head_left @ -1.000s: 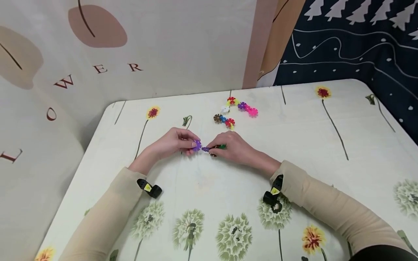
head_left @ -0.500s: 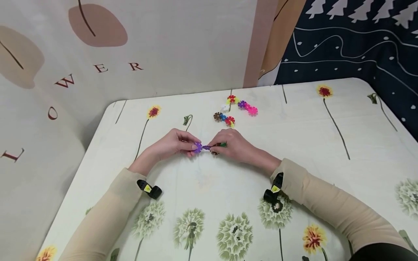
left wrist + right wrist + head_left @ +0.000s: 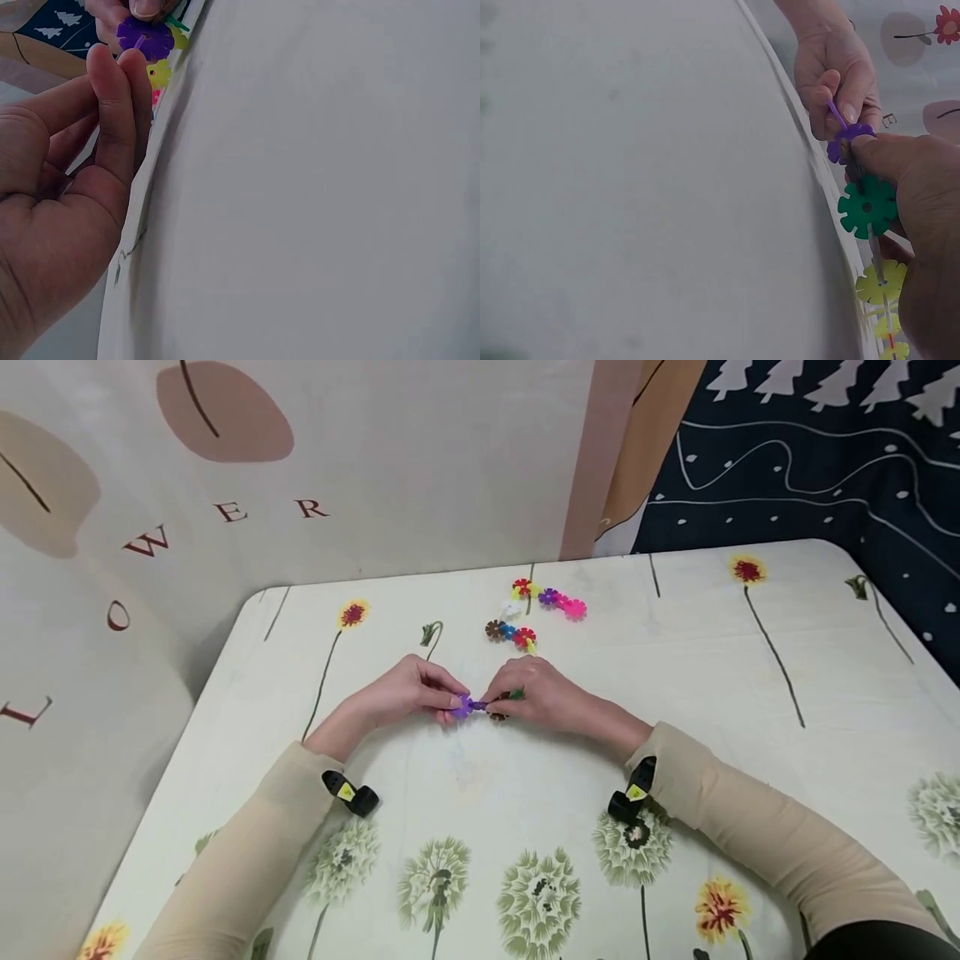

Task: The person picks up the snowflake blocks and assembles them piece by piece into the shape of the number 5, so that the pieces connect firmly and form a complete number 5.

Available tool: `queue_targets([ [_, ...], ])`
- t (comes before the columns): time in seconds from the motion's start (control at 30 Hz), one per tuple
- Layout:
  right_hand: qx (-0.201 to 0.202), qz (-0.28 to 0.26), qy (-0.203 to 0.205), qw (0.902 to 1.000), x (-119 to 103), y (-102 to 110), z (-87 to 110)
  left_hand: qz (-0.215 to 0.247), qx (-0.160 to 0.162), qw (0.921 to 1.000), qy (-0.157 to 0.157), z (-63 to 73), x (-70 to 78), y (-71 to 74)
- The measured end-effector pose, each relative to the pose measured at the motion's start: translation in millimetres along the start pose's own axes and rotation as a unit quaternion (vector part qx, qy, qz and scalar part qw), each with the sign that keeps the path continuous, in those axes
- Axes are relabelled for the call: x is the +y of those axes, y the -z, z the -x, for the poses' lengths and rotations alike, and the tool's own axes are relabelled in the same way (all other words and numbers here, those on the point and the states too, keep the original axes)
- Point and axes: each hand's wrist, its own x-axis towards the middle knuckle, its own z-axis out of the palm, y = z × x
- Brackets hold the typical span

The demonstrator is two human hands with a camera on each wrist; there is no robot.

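Observation:
Between finger and thumb my left hand [image 3: 408, 693] pinches a light purple notched snowflake disc [image 3: 461, 708]. My right hand [image 3: 536, 693] grips a darker purple snowflake disc [image 3: 146, 39] at the end of a chain of such discs. The two purple discs meet edge to edge, one crosswise to the other; how deep the notches engage is unclear. Behind the dark purple disc, a green disc [image 3: 867, 206] and a yellow disc [image 3: 881, 283] follow in the right wrist view. A brown disc [image 3: 498, 717] shows below the right fingers. The right palm hides part of the chain.
Farther back on the flower-print tablecloth [image 3: 697, 668], a curved run of joined discs includes a red disc [image 3: 524, 637], a white disc [image 3: 511, 611] and a pink disc [image 3: 574, 609]. A patterned curtain [image 3: 435, 468] hangs behind the table.
My left hand has moved slightly right with its light purple disc, closing the gap to the dark purple one. The run of discs at the back has shifted slightly left.

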Motion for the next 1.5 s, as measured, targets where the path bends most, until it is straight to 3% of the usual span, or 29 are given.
queue_targets([
  [0.23,0.025,-0.041,0.034,0.9982,3,4,2.8,0.006,-0.004,0.9997,-0.021,-4.0,4.9,-6.6],
  [0.5,0.012,-0.044,0.053,0.9976,3,5,2.4,0.006,-0.009,0.9999,0.0,-8.9,4.0,-9.9],
  [0.87,-0.04,-0.023,0.017,0.9988,1,10,6.1,0.002,-0.065,0.9974,0.03,-14.9,3.7,-7.6],
  [1.0,-0.052,-0.01,-0.045,0.9976,-3,13,6.7,-0.009,-0.068,0.9966,0.047,-16.6,8.7,0.6],
  [1.13,-0.023,-0.021,-0.08,0.9963,-5,17,10.8,-0.022,-0.042,0.9979,0.045,-21.8,16.5,14.7],
  [1.3,0.041,-0.011,-0.035,0.9985,-2,24,19.4,-0.019,0.032,0.999,0.025,-41.2,26.5,25.2],
  [1.5,0.078,0.009,-0.026,0.9965,-1,32,32.5,0.039,0.101,0.9941,0.005,-71.5,30.6,22.8],
])
